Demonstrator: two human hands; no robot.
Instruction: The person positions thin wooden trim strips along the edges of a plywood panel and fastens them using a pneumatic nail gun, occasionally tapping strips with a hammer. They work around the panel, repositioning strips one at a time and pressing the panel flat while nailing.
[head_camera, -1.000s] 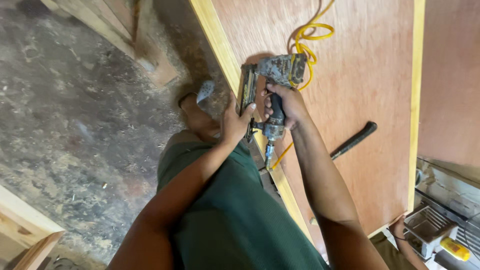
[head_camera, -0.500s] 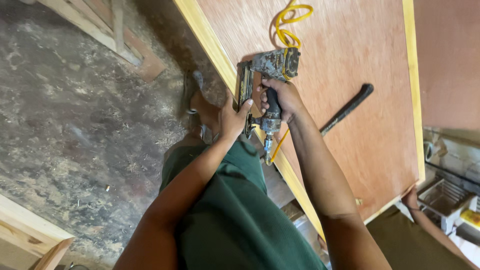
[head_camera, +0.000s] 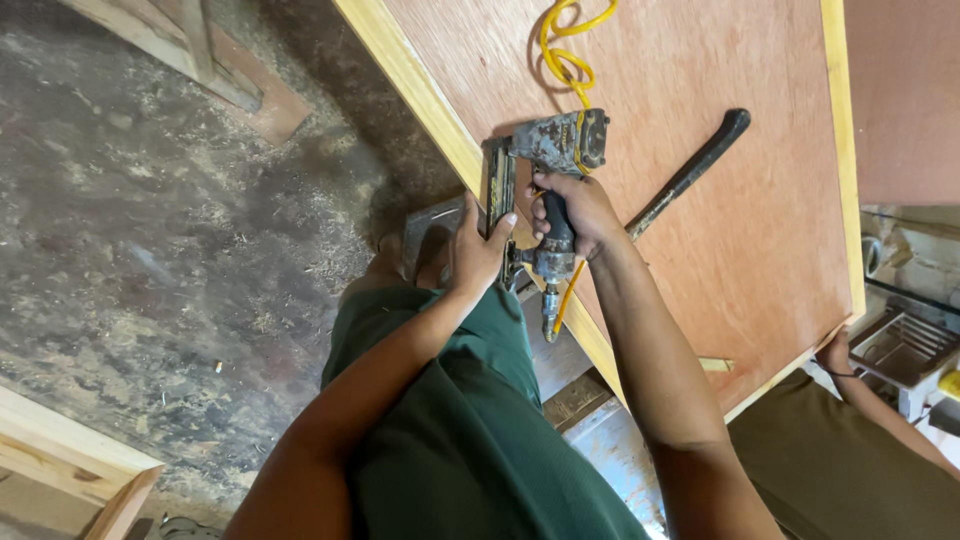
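Note:
My right hand (head_camera: 582, 212) grips the handle of a worn grey pneumatic nail gun (head_camera: 545, 150) with a yellow coiled air hose (head_camera: 567, 55). The gun's nose rests on the pale wooden edge strip (head_camera: 425, 100) of a large reddish plywood panel (head_camera: 700, 80). My left hand (head_camera: 478, 250) presses against the gun's long magazine at the panel's edge. A dark-handled hammer (head_camera: 690, 170) lies on the panel just right of my right hand.
The dusty concrete floor (head_camera: 150, 250) lies to the left, with timber pieces at the top left (head_camera: 190, 45) and bottom left (head_camera: 70, 460). Another person's hand (head_camera: 838, 352) touches the panel's lower right corner. A metal tray (head_camera: 905, 345) sits at the right edge.
The view has shifted, so the panel and gun sit higher in the frame. Both hands keep their hold on the nail gun at the panel's edge.

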